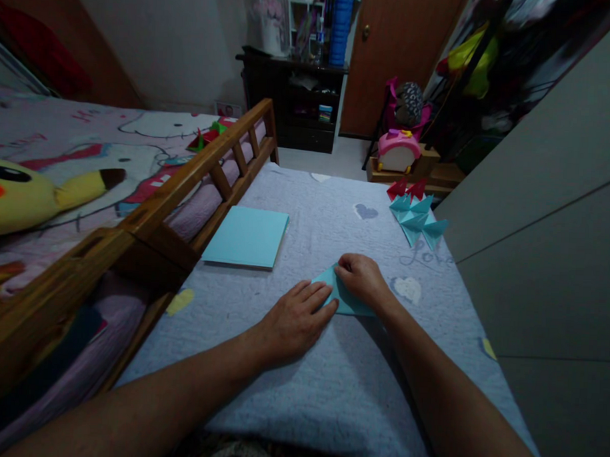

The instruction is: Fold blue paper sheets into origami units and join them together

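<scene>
A light-blue sheet of paper [350, 302], folded into a triangle, lies flat on the bed cover between my hands. My left hand [302, 318] rests on its left part, fingers stretched out and thumb on the paper. At the top corner, my right hand [360, 277] has its fingers curled and pressed together on the paper's edge. The right end of the triangle is partly hidden under my right wrist. Further left sits a square stack of light-blue paper [247, 236].
Folded light-blue paper shapes [418, 218] and red ones [405, 189] stand at the bed's far right corner. A wooden rail [201, 185] runs along the left, with a yellow plush toy [30, 195] beyond it. A pale cabinet [544, 263] borders the right.
</scene>
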The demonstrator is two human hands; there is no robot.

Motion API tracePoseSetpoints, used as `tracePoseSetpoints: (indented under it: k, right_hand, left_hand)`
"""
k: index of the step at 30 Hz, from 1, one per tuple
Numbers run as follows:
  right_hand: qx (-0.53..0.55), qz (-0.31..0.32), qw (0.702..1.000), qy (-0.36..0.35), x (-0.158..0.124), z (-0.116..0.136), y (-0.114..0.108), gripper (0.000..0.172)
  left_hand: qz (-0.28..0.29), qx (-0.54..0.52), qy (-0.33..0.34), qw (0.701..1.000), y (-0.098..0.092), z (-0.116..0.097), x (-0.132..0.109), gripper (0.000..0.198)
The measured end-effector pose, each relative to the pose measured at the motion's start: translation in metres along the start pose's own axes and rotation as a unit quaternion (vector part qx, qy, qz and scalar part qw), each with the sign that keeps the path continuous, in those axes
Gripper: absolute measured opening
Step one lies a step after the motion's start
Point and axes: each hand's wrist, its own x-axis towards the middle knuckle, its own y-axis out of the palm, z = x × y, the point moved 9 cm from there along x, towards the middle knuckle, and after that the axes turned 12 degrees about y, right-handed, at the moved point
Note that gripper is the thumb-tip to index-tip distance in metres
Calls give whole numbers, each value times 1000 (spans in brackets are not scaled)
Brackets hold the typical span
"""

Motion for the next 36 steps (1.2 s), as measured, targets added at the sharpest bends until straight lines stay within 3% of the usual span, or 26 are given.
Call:
tracePoseSetpoints:
  k: [18, 26, 36]
  right_hand:
    - [1, 8, 1000, -3, 1, 0, 1, 22]
    - [5, 10, 1000, -4, 1, 1, 0, 23]
    - [92, -12, 996, 1, 3, -1, -3, 24]
  left_hand:
    - [-21, -2, 9, 1000, -2, -2, 1, 32]
    - [-2, -21, -4, 1000, 2, 1, 1, 33]
    - [18, -25, -12, 999, 1, 2, 4, 34]
